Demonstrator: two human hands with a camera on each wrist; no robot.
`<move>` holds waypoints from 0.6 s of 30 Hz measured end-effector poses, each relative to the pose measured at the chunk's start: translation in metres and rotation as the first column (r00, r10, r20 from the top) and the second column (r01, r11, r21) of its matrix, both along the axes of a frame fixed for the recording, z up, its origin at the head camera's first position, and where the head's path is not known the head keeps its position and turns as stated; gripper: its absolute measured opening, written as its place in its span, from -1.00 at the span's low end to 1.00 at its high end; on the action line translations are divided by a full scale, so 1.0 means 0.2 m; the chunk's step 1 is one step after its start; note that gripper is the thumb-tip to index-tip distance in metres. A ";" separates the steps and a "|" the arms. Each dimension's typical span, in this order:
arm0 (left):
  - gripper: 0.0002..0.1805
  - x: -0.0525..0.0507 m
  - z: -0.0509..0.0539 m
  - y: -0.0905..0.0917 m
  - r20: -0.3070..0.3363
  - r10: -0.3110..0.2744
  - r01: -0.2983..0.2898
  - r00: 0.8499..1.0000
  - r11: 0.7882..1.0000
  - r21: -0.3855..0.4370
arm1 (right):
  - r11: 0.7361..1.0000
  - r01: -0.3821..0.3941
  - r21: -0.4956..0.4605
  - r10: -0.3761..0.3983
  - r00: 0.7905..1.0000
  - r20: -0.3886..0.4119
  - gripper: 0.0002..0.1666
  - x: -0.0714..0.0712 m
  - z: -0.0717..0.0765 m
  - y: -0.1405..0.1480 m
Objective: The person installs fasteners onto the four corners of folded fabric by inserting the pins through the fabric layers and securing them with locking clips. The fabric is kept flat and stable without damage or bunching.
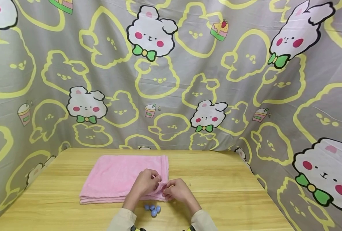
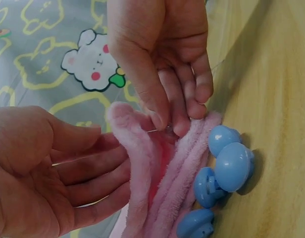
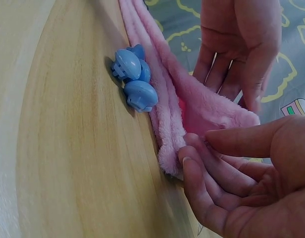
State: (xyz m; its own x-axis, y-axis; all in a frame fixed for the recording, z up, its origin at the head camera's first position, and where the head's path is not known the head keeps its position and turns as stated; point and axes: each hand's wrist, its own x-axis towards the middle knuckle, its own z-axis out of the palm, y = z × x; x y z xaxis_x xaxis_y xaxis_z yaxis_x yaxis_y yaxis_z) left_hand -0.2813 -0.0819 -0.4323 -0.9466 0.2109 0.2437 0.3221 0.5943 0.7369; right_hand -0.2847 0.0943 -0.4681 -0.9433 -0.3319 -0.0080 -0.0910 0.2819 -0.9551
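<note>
A folded pink fleece blanket [image 1: 121, 176] lies on the table. My left hand [image 1: 147, 183] holds up the top layer at its near right corner, fingers behind the cloth in the left wrist view. My right hand [image 1: 176, 191] is inside the raised fold [image 3: 207, 116], thumb and fingertips pinched together. A thin, shiny pin-like piece [image 2: 153, 131] shows at those fingertips; most of it is hidden. Several blue mushroom-shaped clips [image 2: 234, 167] with rounded caps lie close to the blanket's near edge, between my forearms.
The wooden table [image 1: 225, 199] extends on both sides of the blanket. A grey curtain with rabbit prints [image 1: 165, 80] hangs behind the table and along its left and right sides.
</note>
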 end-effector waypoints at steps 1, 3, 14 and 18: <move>-0.86 0.00 0.00 0.00 0.006 0.005 -0.005 1.000 1.000 0.001 | 1.000 -0.001 0.000 0.001 1.000 0.000 -0.90 0.00 0.00 0.00; -0.91 0.00 -0.01 0.00 0.028 0.017 -0.017 0.999 1.000 -0.001 | 1.000 -0.001 0.003 0.001 1.000 -0.003 -0.90 0.00 0.00 0.00; -0.89 -0.01 -0.02 0.00 0.182 -0.053 0.048 0.982 0.998 0.033 | 1.000 0.008 0.001 -0.008 1.000 0.006 -0.92 0.00 -0.01 0.00; -0.86 -0.02 -0.04 -0.01 0.225 -0.090 0.076 0.970 0.995 0.071 | 1.000 0.003 -0.006 -0.003 1.000 0.002 -0.90 -0.01 -0.02 0.00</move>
State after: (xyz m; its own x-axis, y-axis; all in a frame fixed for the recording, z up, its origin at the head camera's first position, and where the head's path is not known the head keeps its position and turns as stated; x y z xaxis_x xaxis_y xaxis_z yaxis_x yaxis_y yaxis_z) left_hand -0.2857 -0.0839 -0.4412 -0.9584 0.2826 0.0394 0.1885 0.5237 0.8308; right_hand -0.2858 0.0946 -0.4719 -0.9441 -0.3295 -0.0083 -0.0881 0.2765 -0.9570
